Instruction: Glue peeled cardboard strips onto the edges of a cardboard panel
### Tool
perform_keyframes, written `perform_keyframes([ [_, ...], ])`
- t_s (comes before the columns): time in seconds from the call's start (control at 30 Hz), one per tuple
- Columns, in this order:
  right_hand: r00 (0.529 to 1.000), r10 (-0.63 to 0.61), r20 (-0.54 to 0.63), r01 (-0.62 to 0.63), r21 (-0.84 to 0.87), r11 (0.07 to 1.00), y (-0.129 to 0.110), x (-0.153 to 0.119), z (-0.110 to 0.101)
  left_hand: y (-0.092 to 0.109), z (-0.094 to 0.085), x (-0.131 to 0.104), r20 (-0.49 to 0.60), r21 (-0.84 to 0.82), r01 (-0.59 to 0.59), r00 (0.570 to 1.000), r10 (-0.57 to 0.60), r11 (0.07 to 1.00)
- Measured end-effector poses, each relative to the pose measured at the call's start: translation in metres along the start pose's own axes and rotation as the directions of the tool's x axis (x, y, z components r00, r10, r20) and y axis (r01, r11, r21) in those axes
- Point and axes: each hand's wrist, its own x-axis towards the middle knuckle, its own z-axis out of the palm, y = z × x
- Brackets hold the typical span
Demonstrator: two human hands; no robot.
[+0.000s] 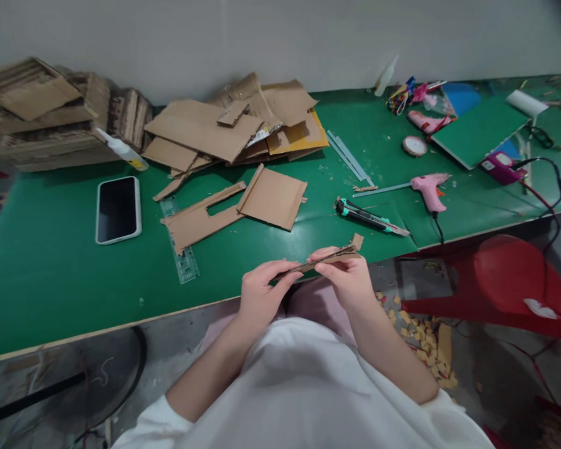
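Observation:
A narrow cardboard piece (334, 257) is held edge-on at the front edge of the green table, with a small tab sticking up at its right end. My left hand (264, 290) pinches its left end between thumb and fingers. Around its right part, the thumb and fingers of my right hand (348, 277) are closed. Beyond my hands lie a square cardboard panel (275, 196) with a raised strip along its left side and a cardboard piece with a slot cut in it (191, 227). That slotted piece rests partly on a clear ruler (186, 265).
Cardboard sheets (206, 128) are piled at the back. A phone (118, 209) and glue bottle (124, 153) are at left. Right of my hands are a cutter (371, 218), a pink glue gun (430, 190) with its cable, and a red stool (518, 280) below the table edge.

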Motion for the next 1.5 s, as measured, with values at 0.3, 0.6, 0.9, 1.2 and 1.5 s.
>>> perform_keyframes([
  [0.3, 0.996, -0.068, -0.063, 0.069, 0.015, 0.998, -0.011, 0.007, 0.0, -0.007, -0.004, 0.001, -0.047, -0.003, -0.011, 0.999, 0.01, 1.0],
  [0.6, 0.989, -0.006, -0.149, 0.018, 0.077, 0.997, -0.001, 0.015, 0.001, -0.008, -0.003, 0.005, -0.003, 0.009, 0.048, 0.999, -0.048, 0.999],
  [0.9, 0.976, -0.031, -0.214, 0.045, 0.062, 0.997, 0.001, 0.022, -0.011, -0.015, -0.004, 0.005, -0.005, 0.016, 0.127, 0.992, -0.127, 0.992],
  [1.2, 0.977, -0.052, -0.209, 0.057, 0.018, 0.998, -0.003, 0.02, -0.008, -0.019, -0.002, 0.004, -0.008, -0.06, 0.222, 0.975, -0.223, 0.973],
  [1.5, 0.958, 0.26, 0.117, -0.199, -0.379, 0.904, -0.01, 0.017, -0.039, -0.025, -0.011, 0.008, -0.018, -0.176, 0.302, 0.951, -0.309, 0.937],
])
